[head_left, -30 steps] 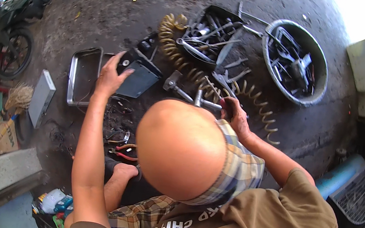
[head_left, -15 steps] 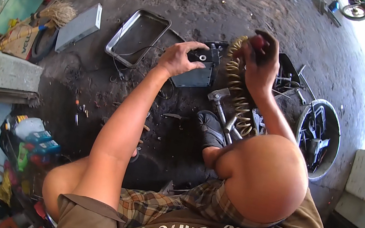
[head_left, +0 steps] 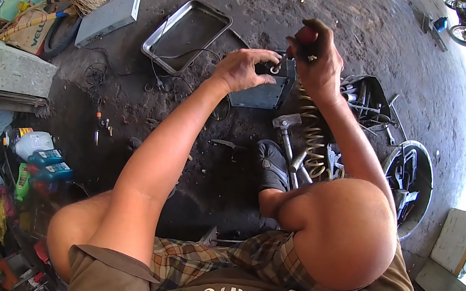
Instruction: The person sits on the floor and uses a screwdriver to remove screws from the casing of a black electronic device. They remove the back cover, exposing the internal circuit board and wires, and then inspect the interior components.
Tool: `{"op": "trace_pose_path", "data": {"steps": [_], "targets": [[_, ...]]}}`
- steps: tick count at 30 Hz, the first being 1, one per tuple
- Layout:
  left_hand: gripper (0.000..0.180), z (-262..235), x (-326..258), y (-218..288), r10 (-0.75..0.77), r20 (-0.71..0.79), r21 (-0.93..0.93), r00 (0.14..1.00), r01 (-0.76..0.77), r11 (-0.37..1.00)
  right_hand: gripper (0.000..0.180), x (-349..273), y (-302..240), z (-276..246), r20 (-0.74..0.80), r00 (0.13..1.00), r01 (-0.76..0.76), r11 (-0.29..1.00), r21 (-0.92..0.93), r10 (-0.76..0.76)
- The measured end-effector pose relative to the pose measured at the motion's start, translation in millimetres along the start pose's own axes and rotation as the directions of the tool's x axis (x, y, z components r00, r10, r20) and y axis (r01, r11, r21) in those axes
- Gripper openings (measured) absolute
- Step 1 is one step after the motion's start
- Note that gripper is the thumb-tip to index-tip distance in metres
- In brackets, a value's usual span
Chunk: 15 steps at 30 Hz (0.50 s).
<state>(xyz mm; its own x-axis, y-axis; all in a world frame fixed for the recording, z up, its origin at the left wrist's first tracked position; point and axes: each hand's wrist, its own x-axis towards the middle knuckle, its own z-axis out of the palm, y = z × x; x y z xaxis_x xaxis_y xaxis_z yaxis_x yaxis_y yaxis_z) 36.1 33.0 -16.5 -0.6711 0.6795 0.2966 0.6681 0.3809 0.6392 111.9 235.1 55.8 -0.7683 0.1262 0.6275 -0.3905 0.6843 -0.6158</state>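
Note:
My right hand (head_left: 320, 67) grips a screwdriver by its red, rounded handle (head_left: 307, 35). Its thin shaft slants down toward a small pale ring (head_left: 274, 70) on a dark part. My left hand (head_left: 244, 68) curls thumb and fingers around that dark part, whose shape is mostly hidden. The part rests on top of a grey metal box (head_left: 258, 95) on the ground. A coiled hose (head_left: 314, 131) runs down beside the box, under my right forearm. Near my shoe (head_left: 269, 167) lies a hammer (head_left: 286, 122).
An empty metal tray (head_left: 155, 40) with a cable stands left of the box. Farther left lies a flat grey case (head_left: 109, 20). On the right are a tool tray (head_left: 369, 103) and a round basin (head_left: 421, 201) of tools. Bottles (head_left: 45, 160) stand at lower left.
My right hand has come down and left, bringing the screwdriver's shaft to the pale ring. My left hand stays at the dark part. The whole view has shifted slightly.

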Motion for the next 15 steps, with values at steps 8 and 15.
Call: {"op": "trace_pose_path", "data": {"steps": [8,15], "targets": [[0.051,1.3,-0.3,0.7,-0.002,-0.014,0.018,1.000,0.002,1.000,0.051,6.4,-2.8,5.0,0.001,0.993,0.122,0.991,-0.048,-0.122],[0.063,-10.0,3.7,15.6,-0.195,0.109,0.143,0.975,0.179,0.973,0.037,25.0,-11.2,9.7,0.093,0.963,0.263,0.953,-0.150,-0.251]]}}
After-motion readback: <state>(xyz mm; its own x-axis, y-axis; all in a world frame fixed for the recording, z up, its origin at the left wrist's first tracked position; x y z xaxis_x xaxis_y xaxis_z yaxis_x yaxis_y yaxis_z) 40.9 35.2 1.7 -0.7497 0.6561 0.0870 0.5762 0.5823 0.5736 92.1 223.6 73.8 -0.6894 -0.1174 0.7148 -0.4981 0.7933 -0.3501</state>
